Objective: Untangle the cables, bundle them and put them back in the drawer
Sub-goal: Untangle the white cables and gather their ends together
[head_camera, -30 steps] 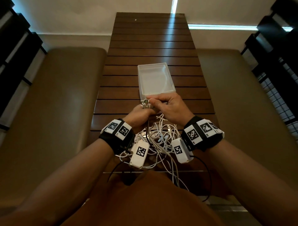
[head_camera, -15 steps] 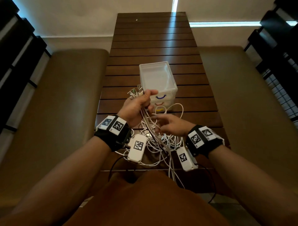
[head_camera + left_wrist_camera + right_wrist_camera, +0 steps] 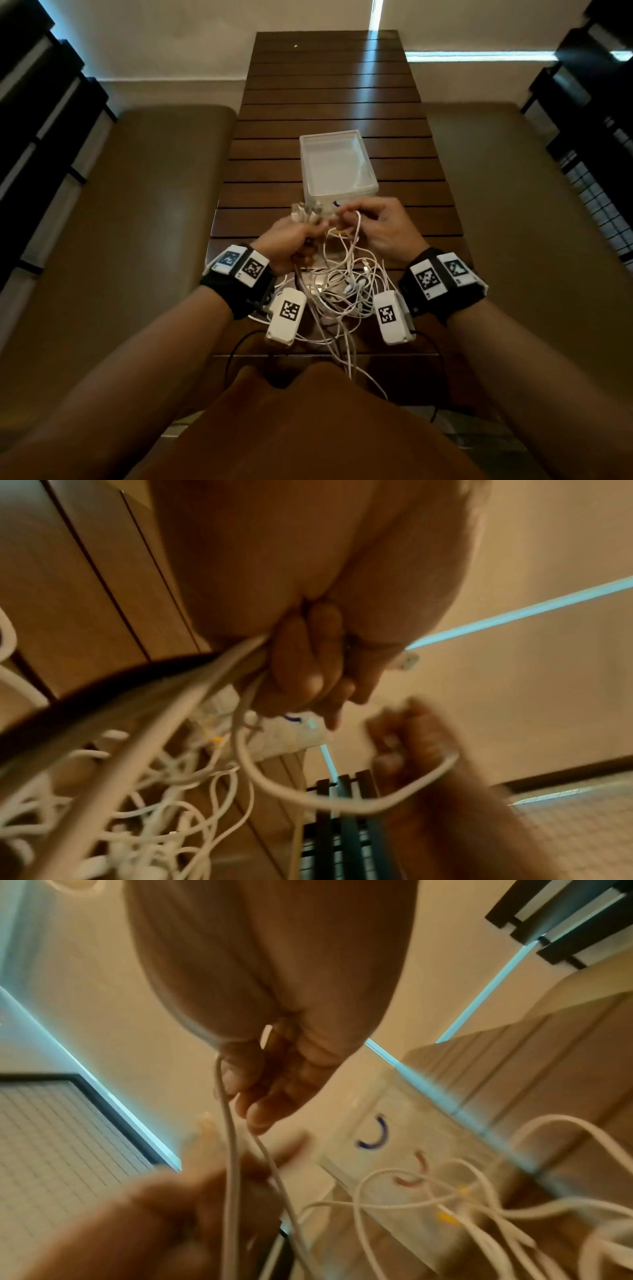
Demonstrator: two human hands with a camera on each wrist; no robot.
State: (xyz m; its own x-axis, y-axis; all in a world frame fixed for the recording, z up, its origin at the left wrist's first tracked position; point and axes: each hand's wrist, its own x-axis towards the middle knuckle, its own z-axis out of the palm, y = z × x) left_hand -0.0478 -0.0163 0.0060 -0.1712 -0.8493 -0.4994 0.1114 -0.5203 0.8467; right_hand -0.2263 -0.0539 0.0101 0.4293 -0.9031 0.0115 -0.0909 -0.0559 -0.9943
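Where half a second ago the right hand (image 3: pixel 380 229) reached low into the heap on the table, it has now come up level with the left hand (image 3: pixel 287 245), and the two meet just in front of the drawer (image 3: pixel 337 164). On the left, that fist has stayed closed round a bunch of white cables (image 3: pixel 337 294): the left wrist view shows its fingers (image 3: pixel 301 666) curled tight with several strands running out under them, and the head view shows a cluster of plug ends (image 3: pixel 306 214) sticking up above the knuckles. Between the hands one strand (image 3: pixel 342 802) sags in a loop from the left fist across to the right hand. The rest of the cables lie in a loose tangle on the slatted wooden table (image 3: pixel 329 102), below and between the wrists, some trailing over the near edge. No brand or writing can be read; the drawer, a clear plastic box standing on the table beyond the hands, bears only a blue curved mark (image 3: pixel 375 1134) and red curved marks (image 3: pixel 409 1175) on its near face, and the bands on both wrists carry black-and-white square code tags (image 3: pixel 291 308). On the right, the right wrist view shows thumb and fingertips (image 3: pixel 260 1110) pinching a thin white strand that hangs down from them, the other fingers loosely bent.
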